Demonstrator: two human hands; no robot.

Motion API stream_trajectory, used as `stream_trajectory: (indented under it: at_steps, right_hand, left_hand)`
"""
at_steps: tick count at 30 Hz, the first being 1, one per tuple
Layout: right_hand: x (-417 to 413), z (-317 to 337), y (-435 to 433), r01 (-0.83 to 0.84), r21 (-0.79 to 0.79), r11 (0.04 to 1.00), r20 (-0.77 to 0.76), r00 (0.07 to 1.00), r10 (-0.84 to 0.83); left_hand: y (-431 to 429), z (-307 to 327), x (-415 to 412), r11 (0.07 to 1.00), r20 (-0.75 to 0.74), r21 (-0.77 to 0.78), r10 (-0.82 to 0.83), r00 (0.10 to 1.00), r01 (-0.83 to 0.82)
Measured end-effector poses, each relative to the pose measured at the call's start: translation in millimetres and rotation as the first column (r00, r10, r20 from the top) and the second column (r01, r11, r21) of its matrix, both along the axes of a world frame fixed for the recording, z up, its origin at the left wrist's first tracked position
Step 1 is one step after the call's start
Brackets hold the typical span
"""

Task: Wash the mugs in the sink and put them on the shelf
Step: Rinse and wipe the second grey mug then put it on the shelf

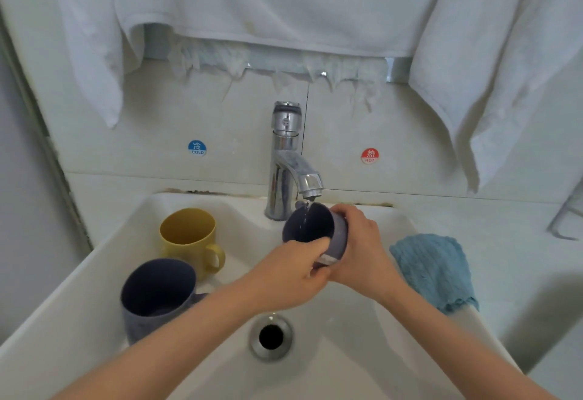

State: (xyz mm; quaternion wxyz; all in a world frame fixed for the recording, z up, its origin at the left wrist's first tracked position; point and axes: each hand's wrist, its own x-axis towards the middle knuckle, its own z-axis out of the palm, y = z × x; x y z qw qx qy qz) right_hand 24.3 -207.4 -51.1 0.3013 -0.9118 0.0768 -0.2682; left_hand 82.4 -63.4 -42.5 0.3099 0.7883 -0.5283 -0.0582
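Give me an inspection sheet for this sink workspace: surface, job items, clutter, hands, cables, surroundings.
Surface: white sink, drain unplugged; water runs from the tap.
Job's things: held mug tilted under the stream; yellow mug and dark mug sit at the basin's left, mouths up.
Clutter: blue cloth on the right rim.
Grippers: left hand and right hand both grip the held mug.
Cables: nothing seen.
Surroundings: white towels hang above; cold sticker and hot sticker on the wall; shelf not in view.
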Motion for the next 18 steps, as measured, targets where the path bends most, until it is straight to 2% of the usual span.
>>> stream_trajectory:
  at_steps: [2,4,5,7,8,9,10,11,14,18]
  right_hand:
    - [-2.8,3.1,-1.4,0.061,-0.032,0.998,-0.013,0.998,-0.061]
    - [-3.0,4.1,0.2,0.115,-0.049,0.992,-0.013,0.993,-0.115]
    - [-2.3,3.6,2.5,0.132,-0.06,0.989,-0.019,0.991,-0.134]
    - [-1.1,-1.0,9.3,0.141,-0.097,0.985,-0.031,0.989,-0.144]
    - [-0.5,-3.4,13.5,0.139,-0.108,0.984,-0.032,0.989,-0.143]
    - [0.3,-5.6,17.5,0.143,-0.111,0.983,-0.016,0.989,-0.145]
    - [1.0,-7.3,21.7,0.146,-0.121,0.982,0.019,0.989,-0.145]
    - [2.5,-9.2,24.5,0.148,-0.132,0.98,0.056,0.988,-0.141]
    - [4.1,-4.8,24.7,0.078,-0.075,0.994,0.061,0.995,-0.073]
    - [-0.9,9.8,7.0,-0.151,0.097,0.984,-0.124,0.979,0.163]
  left_hand:
    - [11.8,-1.1,19.3,0.994,0.236,0.106,-0.052,0.97,0.027]
    - [19.1,-1.8,33.2,0.987,0.464,0.161,-0.066,0.883,-0.011]
    - [20.6,-2.6,34.3,0.982,0.525,0.185,-0.062,0.849,-0.043]
    - [17.5,-6.2,27.1,0.98,0.467,0.18,-0.011,0.884,-0.083]
    - [13.9,-4.1,20.7,0.984,0.331,0.152,0.034,0.943,-0.089]
    - [9.6,0.6,12.8,0.993,0.109,0.093,0.066,0.992,-0.077]
    - [5.3,3.6,7.8,0.998,-0.103,-0.002,0.067,0.992,-0.068]
    - [1.7,5.8,6.1,0.993,-0.181,-0.084,0.067,0.981,-0.083]
    - [1.3,11.5,10.8,0.985,-0.079,-0.143,0.082,0.994,-0.093]
    - [12.5,15.7,21.5,0.996,-0.027,0.039,-0.078,0.997,0.079]
